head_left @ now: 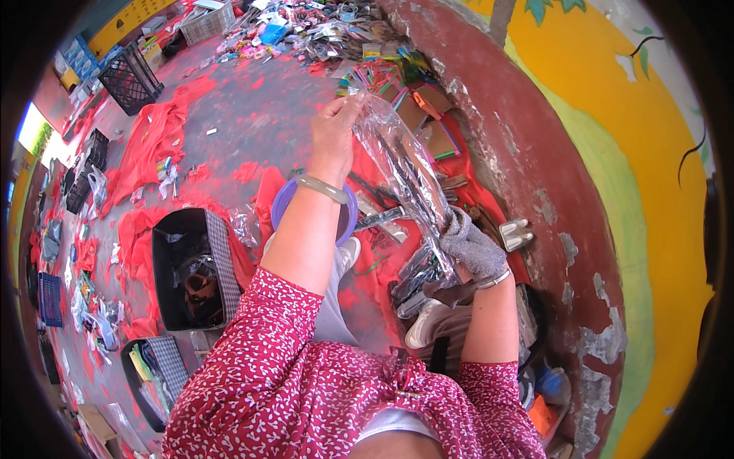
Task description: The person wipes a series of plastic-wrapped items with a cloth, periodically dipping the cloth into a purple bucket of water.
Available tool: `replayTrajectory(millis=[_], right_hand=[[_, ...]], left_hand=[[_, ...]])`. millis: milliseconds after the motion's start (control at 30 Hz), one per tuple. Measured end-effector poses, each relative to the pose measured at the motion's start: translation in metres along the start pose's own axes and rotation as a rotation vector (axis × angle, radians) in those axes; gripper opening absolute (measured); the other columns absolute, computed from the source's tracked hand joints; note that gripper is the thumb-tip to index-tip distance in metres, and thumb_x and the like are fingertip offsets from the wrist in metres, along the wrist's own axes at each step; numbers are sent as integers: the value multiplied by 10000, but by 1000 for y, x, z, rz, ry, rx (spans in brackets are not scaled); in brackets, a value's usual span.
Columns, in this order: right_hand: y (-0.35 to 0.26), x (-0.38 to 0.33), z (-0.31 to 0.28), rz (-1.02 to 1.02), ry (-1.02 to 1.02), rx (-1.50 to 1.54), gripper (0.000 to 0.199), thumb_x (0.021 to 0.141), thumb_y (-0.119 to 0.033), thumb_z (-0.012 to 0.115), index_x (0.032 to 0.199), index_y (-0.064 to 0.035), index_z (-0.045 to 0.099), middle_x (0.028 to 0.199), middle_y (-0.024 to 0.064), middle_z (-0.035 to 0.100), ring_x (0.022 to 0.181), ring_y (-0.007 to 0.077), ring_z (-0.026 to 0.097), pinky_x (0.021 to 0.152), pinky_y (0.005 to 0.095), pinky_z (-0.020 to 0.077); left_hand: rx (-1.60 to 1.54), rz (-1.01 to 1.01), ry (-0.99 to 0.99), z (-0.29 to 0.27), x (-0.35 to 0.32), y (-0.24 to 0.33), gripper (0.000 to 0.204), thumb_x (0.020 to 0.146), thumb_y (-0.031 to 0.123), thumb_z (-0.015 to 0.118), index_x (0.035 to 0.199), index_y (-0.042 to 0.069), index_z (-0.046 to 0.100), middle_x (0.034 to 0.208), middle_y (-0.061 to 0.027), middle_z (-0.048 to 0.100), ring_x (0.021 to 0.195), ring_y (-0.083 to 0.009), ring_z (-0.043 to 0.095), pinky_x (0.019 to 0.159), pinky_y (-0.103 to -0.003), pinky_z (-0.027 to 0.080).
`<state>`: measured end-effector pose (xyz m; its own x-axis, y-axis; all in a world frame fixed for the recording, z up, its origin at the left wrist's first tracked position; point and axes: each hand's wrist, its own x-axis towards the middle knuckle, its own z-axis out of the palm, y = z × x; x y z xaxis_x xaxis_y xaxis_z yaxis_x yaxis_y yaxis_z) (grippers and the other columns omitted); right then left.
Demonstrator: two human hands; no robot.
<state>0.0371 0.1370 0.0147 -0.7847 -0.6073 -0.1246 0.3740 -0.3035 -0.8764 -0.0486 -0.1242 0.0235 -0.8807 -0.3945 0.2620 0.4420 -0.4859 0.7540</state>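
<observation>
My bare left hand (336,126), with a bangle at the wrist, is closed on the upper end of a long clear plastic bag (394,145). My right hand (475,249), in a grey knitted glove, is closed round the bag's lower part. Long dark slender items show through the film; their kind is hard to make out. The bag slants between both hands in front of me. Below my left wrist is a purple round tub (351,222), partly hidden by the forearm. More plastic-wrapped packs (420,279) lie beneath my right hand, near my shoe.
On my left stand a black box with a checked side (223,264) and another filled box (170,359). Red cloth (145,157) covers parts of the grey floor. A heap of mixed goods (306,34) lies ahead. A peeling red wall (527,145) runs along my right.
</observation>
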Motion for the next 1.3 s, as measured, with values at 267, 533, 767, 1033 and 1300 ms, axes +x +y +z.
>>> replayTrajectory(millis=[267, 533, 767, 1033, 1300], right_hand=[[11, 6, -21, -49, -63, -310, 505, 779, -55, 528, 1261, -22, 381, 1164, 72, 482, 1077, 145, 455, 931, 266, 359], [12, 1, -22, 25, 41, 18, 675, 660, -2, 639, 1288, -26, 395, 1151, 39, 487, 1003, 124, 466, 852, 240, 387], [8, -11, -30, 57, 93, 10, 695, 654, 40, 625, 1296, -28, 367, 1116, 32, 470, 974, 118, 457, 829, 229, 379], [7, -12, -29, 58, 12, 98, 699, 664, 50, 615, 1307, -17, 351, 1190, 64, 472, 1031, 134, 462, 877, 250, 383], [1, -1, -17, 96, 41, -278, 686, 672, 45, 580, 1305, -2, 318, 1182, 79, 447, 1063, 141, 445, 930, 255, 363]], left_hand=[[-172, -114, 80, 4, -4, 22, 215, 861, 173, 598, 732, 2, 616, 790, -83, 635, 698, -130, 568, 653, -262, 444], [-55, 13, 63, -12, 6, 16, 157, 849, 142, 599, 786, -1, 615, 798, -74, 629, 727, -132, 566, 646, -269, 435], [-186, -83, -261, -7, 4, 39, 266, 791, 47, 615, 1044, -23, 577, 930, -79, 622, 852, -173, 610, 842, -298, 462], [106, -84, -232, -19, 5, 30, 203, 789, 56, 637, 974, -25, 619, 844, -86, 648, 779, -161, 613, 751, -280, 467], [231, 9, 66, -4, 0, 19, 133, 787, 119, 674, 806, -13, 675, 735, -56, 641, 676, -98, 563, 630, -231, 423]])
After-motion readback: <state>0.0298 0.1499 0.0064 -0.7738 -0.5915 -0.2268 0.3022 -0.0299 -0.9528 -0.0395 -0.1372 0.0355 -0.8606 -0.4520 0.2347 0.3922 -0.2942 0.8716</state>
